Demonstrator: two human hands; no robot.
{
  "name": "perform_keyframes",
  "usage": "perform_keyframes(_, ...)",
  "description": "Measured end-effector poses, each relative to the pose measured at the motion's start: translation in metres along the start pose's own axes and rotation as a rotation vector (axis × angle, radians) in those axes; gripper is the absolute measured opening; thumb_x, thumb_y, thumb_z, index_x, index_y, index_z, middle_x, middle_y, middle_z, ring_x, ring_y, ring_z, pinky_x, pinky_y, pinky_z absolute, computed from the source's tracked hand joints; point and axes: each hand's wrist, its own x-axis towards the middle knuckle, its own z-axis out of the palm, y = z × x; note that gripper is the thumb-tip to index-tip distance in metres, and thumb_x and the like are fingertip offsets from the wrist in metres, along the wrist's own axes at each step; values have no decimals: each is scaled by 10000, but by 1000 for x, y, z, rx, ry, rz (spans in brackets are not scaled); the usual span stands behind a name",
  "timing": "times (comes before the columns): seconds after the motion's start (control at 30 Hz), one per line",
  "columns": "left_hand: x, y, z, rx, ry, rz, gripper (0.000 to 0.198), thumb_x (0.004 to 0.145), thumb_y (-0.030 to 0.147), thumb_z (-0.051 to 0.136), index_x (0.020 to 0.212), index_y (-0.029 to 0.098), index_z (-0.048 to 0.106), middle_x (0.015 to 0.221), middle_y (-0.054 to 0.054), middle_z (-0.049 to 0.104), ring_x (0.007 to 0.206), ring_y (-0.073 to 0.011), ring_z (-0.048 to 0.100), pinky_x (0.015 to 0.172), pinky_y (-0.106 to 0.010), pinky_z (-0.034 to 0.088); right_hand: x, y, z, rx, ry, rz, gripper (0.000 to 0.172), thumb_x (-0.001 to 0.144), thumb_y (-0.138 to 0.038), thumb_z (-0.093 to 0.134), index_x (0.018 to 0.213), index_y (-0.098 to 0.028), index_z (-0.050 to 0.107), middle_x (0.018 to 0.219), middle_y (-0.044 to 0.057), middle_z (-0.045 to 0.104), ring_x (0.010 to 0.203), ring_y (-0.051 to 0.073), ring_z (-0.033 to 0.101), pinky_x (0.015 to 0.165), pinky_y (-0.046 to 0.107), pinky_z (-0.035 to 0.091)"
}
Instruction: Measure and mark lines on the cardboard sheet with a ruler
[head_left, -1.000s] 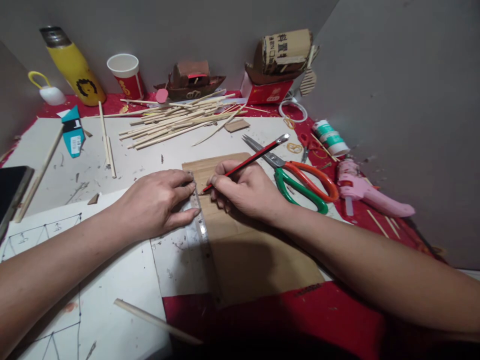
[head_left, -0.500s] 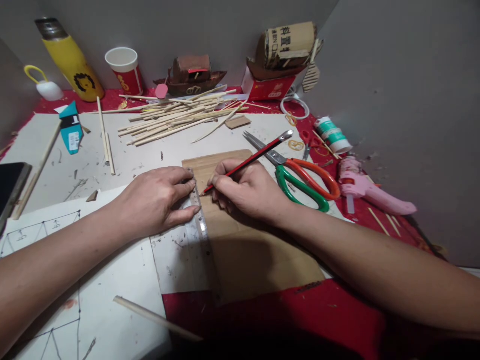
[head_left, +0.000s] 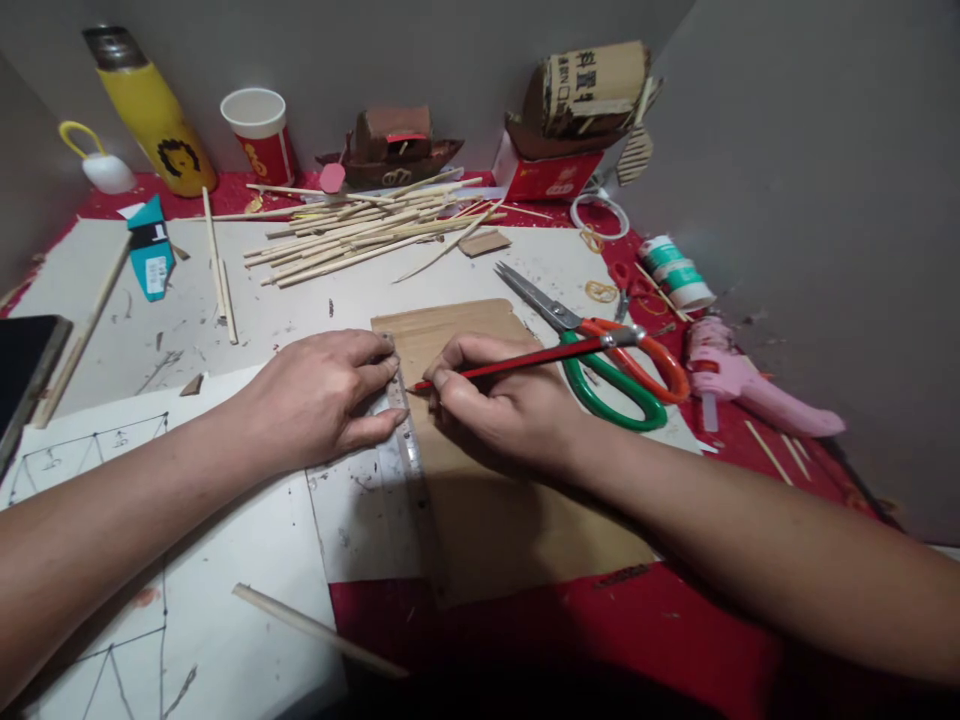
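Note:
My left hand (head_left: pixel 330 395) presses a clear ruler (head_left: pixel 414 462) down along the left edge of a brown cardboard piece (head_left: pixel 480 520), its fingertips and thumb on the ruler. In my right hand (head_left: pixel 502 400) is a red and black pencil (head_left: pixel 517 364), gripped between thumb and fingers. The pencil's tip is at the cardboard, just right of the ruler's edge. Scissors (head_left: pixel 566 322) with one orange and one green handle lie beyond my right hand, blades pointing away to the left.
Wooden sticks (head_left: pixel 360 232) lie heaped at the back. Behind them stand a yellow bottle (head_left: pixel 154 125), a paper cup (head_left: pixel 259 140) and a model boat (head_left: pixel 394 150). A pink glue gun (head_left: pixel 750 385) lies right; a drawing on paper (head_left: pixel 240 560) is under my left arm.
The pencil has tilted lower, its back end swinging down to the right across the scissors' handles. My left hand stays on the ruler. The whole view has shifted slightly.

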Motion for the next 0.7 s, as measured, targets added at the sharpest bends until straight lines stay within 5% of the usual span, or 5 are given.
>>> perform_keyframes(0.17, 0, 1, 1, -2, -3, -9, 356, 964, 388, 508, 1019, 105, 717, 1121, -180, 703, 1000, -321, 703, 840, -447, 591, -3, -3, -2, -184, 7, -188, 114, 834, -154, 522, 732, -201, 546, 656, -10, 637, 584, 117, 557, 581, 242, 414)
perform_keyframes(0.7, 0, 1, 1, -19, -26, -25, 343, 960, 386, 515, 1004, 111, 716, 1130, -175, 703, 1035, -303, 695, 884, -432, 577, -17, -2, -2, -346, -11, -380, 145, 895, -114, 524, 776, -197, 538, 674, -4, 637, 580, 105, 567, 560, 221, 421)
